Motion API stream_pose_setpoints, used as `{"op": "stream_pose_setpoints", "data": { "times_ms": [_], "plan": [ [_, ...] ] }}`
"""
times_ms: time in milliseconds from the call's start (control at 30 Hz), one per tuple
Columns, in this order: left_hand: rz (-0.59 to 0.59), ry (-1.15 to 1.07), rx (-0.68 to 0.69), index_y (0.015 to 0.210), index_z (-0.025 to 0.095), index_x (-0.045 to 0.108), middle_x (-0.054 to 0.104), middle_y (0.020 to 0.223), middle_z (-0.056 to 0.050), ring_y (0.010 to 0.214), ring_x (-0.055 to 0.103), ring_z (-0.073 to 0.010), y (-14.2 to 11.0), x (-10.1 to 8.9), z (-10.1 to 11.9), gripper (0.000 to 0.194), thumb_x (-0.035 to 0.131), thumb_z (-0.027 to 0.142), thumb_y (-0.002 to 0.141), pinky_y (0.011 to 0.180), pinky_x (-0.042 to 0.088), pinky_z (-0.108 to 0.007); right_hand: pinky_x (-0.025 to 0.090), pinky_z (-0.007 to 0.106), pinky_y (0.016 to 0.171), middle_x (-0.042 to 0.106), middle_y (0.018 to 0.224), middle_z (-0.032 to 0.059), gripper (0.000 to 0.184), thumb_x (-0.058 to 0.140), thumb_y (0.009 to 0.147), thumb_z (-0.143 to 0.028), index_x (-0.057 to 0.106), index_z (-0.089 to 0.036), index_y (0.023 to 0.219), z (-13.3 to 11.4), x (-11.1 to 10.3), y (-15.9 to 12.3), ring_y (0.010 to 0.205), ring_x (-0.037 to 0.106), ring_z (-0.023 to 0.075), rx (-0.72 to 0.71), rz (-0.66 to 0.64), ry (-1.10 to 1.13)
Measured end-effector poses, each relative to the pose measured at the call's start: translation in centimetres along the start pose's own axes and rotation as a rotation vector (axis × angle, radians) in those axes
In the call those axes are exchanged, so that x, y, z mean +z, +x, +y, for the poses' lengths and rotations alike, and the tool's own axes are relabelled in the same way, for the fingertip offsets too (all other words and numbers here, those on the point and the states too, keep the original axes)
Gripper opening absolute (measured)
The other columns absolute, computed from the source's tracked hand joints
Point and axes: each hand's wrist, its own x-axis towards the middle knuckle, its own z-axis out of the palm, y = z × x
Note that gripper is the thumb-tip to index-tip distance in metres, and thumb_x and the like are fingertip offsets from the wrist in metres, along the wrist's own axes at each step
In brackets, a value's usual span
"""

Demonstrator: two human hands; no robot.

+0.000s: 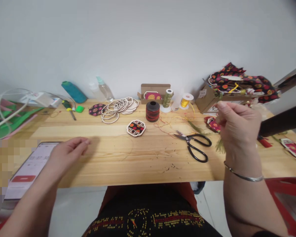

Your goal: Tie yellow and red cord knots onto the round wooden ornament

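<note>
- Black cloth [148, 221] with gold beadwork is worn across the lap, at the bottom centre of the frame.
- The right hand [238, 126] is raised at the right of the frame, its fingers drawn together; a green tassel [220, 146] hangs below it and appears to be pinched, though the contact is hidden by the fingers. A silver bangle [244, 174] is worn on that wrist.
- The left hand [69, 152] is held relaxed and open at the left, over the pale wooden table [138, 171]; nothing is grasped. A phone [31, 169] is lying just beside it.
- Black-handled scissors [192, 146] are lying open to the right of centre, below the raised hand.
- One wooden frame [136, 127] filled with patterned cloth is lying at the centre and looks completed. A loose pile of empty wooden frames [118, 110] is left at the far edge, with one cloth piece [97, 109] beside it, so most of the frames appear unfilled.
- Spools of dark thread [152, 111], green thread [167, 98] and gold thread [186, 100] are standing along the far edge, near a small cardboard box [154, 92].
- A bundle of patterned fabric [244, 82] is heaped on a cardboard box [204, 100] at the upper right.
</note>
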Motion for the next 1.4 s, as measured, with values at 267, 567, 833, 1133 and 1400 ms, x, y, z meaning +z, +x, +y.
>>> {"op": "stream_pose_setpoints", "data": {
  "times_ms": [267, 567, 833, 1133, 1400],
  "plan": [
    [0.444, 0.442, 0.66, 0.077, 0.016, 0.071, 0.053, 0.133, -0.013, 0.127, 0.039, -0.0378, 0.5, 2.3, 3.5, 0.008, 0.072, 0.018, 0.069, 0.104, 0.028, -0.051, 0.039, 0.024, 0.045, 0.063, 0.057, -0.001, 0.005, 0.076, 0.068, -0.026, 0.075, -0.022, 0.069, -2.7, 2.6, -2.8, 0.051, 0.051, 0.0105, -0.069, -0.405, -0.229],
    [-0.434, -0.493, 0.277, 0.109, 0.022, 0.069, 0.07, 0.081, -0.006, 0.072, 0.062, -0.0183, -2.7, 7.8, 13.5, 0.037, 0.072, 0.028, 0.072, 0.063, 0.047, -0.029, 0.04, 0.021, 0.05, 0.066, 0.062, -0.001, 0.011, 0.068, 0.077, -0.026, 0.075, -0.02, 0.072, -5.3, 7.3, -4.8, 0.054, 0.053, 0.0081, -0.239, -0.803, -0.182],
    [-0.462, -0.478, 0.152, 0.072, 0.018, 0.075, 0.064, 0.059, -0.003, 0.058, 0.055, -0.0139, -0.9, 7.4, 10.6, 0.01, 0.073, 0.028, 0.069, 0.059, 0.045, -0.026, 0.032, 0.02, 0.043, 0.054, 0.051, -0.0036, 0.011, 0.071, 0.072, -0.032, 0.075, -0.021, 0.07, -1.9, 5.6, -3.3, 0.047, 0.039, 0.0068, -0.035, -0.462, -0.178],
    [0.162, -0.115, 0.468, 0.058, 0.021, 0.066, 0.057, 0.126, -0.006, 0.121, 0.045, -0.0302, 0.2, 7.6, 10.0, 0.014, 0.072, 0.027, 0.07, 0.101, 0.035, -0.047, 0.03, 0.021, 0.045, 0.047, 0.049, -0.0043, 0.012, 0.07, 0.073, -0.029, 0.073, -0.02, 0.065, -2.1, 6.1, -4.2, 0.049, 0.037, 0.0068, -0.001, -0.53, -0.163],
    [-0.461, -0.498, 0.348, 0.108, 0.022, 0.067, 0.07, 0.102, -0.006, 0.097, 0.063, -0.0209, -2.0, 9.1, 12.4, 0.033, 0.068, 0.029, 0.076, 0.085, 0.047, -0.033, 0.038, 0.021, 0.05, 0.06, 0.057, -0.0025, 0.014, 0.065, 0.079, -0.027, 0.074, -0.018, 0.073, -3.1, 7.7, -6.2, 0.053, 0.046, 0.007, -0.055, -0.777, -0.088]
  ]
}}
